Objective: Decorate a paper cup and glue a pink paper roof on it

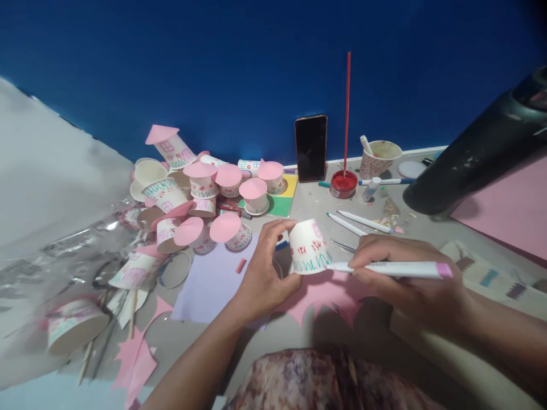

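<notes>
Between the thumb and fingers of my left hand [271, 265] is a white paper cup [308, 246], held upside down. Red flowers, a pink window shape and green zigzag grass are drawn on its side. My right hand [397, 273] grips a white marker [397, 269] with a pink end. The marker's tip is at the cup's lower edge, by the green lines; whether it touches cannot be made out. Below the cup lies pink paper [329, 296] with scalloped cut edges. A lilac sheet [205, 285] lies left of my left hand.
Several decorated cups with pink cone roofs [225, 228] crowd the left side. A phone [311, 148] leans against the blue wall. Right of it stand a red paint pot [343, 185], a patterned cup [380, 159] and a large dark cylinder [474, 148]. Uncapped markers [363, 221] lie behind my right hand.
</notes>
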`<action>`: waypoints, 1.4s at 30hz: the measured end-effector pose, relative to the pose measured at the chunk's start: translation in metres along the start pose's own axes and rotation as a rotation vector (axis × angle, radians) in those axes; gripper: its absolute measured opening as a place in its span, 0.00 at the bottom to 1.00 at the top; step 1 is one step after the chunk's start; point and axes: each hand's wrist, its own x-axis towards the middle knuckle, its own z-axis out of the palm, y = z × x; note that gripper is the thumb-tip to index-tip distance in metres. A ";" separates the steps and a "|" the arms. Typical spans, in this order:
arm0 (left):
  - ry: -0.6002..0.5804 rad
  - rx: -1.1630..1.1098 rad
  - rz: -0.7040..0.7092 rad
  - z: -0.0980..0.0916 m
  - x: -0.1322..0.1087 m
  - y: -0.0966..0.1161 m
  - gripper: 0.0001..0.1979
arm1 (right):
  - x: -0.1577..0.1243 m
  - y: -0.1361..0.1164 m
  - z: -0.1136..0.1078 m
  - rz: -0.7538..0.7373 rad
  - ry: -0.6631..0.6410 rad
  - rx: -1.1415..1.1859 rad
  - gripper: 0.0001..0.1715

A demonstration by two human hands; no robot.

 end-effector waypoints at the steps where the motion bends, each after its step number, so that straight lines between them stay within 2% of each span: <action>1: 0.000 -0.007 -0.003 0.000 0.000 -0.001 0.39 | -0.001 0.000 -0.001 0.020 0.023 0.009 0.06; 5: 0.008 -0.022 -0.006 0.000 0.000 -0.004 0.40 | -0.001 0.001 -0.004 0.063 0.097 0.018 0.06; 12: 0.017 -0.054 0.013 0.003 -0.002 -0.007 0.41 | 0.001 -0.002 0.001 0.023 0.049 0.020 0.06; 16: 0.031 -0.124 0.005 0.005 -0.002 -0.009 0.41 | -0.001 -0.002 -0.001 0.048 0.033 0.022 0.07; 23: 0.026 -0.295 -0.055 0.007 -0.002 -0.016 0.41 | -0.003 0.004 -0.009 0.152 0.128 0.049 0.07; 39: 0.030 -0.338 -0.045 0.008 -0.002 -0.014 0.40 | -0.003 -0.005 -0.003 0.154 0.030 0.078 0.07; 42: 0.039 -0.362 -0.057 0.009 -0.003 -0.015 0.40 | -0.004 -0.003 -0.005 0.175 0.058 0.102 0.06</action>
